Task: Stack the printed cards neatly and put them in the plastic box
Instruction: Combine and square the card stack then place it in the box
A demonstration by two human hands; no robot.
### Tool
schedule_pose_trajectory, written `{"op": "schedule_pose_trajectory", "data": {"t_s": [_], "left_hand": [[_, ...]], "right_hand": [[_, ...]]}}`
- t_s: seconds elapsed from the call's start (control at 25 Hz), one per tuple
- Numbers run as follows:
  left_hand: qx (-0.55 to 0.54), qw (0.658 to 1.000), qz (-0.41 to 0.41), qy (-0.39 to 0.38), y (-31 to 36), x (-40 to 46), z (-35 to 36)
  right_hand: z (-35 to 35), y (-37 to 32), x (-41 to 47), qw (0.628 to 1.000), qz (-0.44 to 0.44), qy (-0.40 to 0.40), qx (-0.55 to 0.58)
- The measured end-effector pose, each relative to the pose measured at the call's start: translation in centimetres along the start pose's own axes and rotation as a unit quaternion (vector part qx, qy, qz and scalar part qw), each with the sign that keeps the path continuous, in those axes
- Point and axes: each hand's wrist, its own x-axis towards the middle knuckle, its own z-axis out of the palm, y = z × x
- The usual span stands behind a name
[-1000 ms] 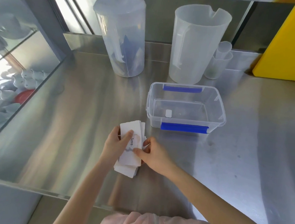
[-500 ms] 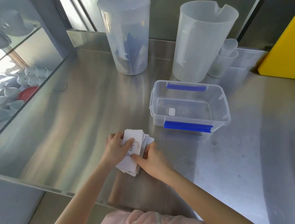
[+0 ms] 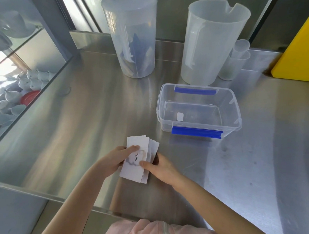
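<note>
Surface: a brushed stainless steel counter (image 3: 78, 131) with a raised back edge; a glass panel on the left shows white crockery below.
Left hand (image 3: 112, 161): closed on the left long edge of the printed cards (image 3: 139, 151), thumb lying across the top card, the other fingers hidden beneath.
Right hand (image 3: 161, 167): clasping the right long edge of the same pile, thumb pressed on the top card near its middle.
Cards: a pile of white cards held between both hands at the near middle of the counter; whether it touches the counter cannot be told. The far ends fan out unevenly to the right. The top card shows the word "love." and a pale looping mark.
Plastic box (image 3: 237, 110): clear, lidless, with blue latches on its long sides, standing just beyond and to the right of the cards, apart from them. Only a small white label shows on its floor.
Behind the box: a lidded clear pitcher (image 3: 130, 36), an open translucent jug (image 3: 211, 43), and small stacked cups (image 3: 234, 65).
Far right: a yellow board (image 3: 301, 52) standing upright.
</note>
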Motion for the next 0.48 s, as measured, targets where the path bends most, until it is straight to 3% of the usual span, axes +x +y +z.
{"op": "schedule_pose_trajectory", "data": {"t_s": [0.28, 0.48], "left_hand": [[-0.026, 0.996, 0.013, -0.081, 0.8, 0.0, 1.5], [-0.071, 0.995, 0.06, -0.041, 0.3, 0.1, 2.9]], "right_hand": [[-2.2, 0.4, -1.5, 0.998, -0.005, -0.03, 0.051], [-2.9, 0.5, -2.6, 0.997, -0.029, -0.017, 0.069]]}}
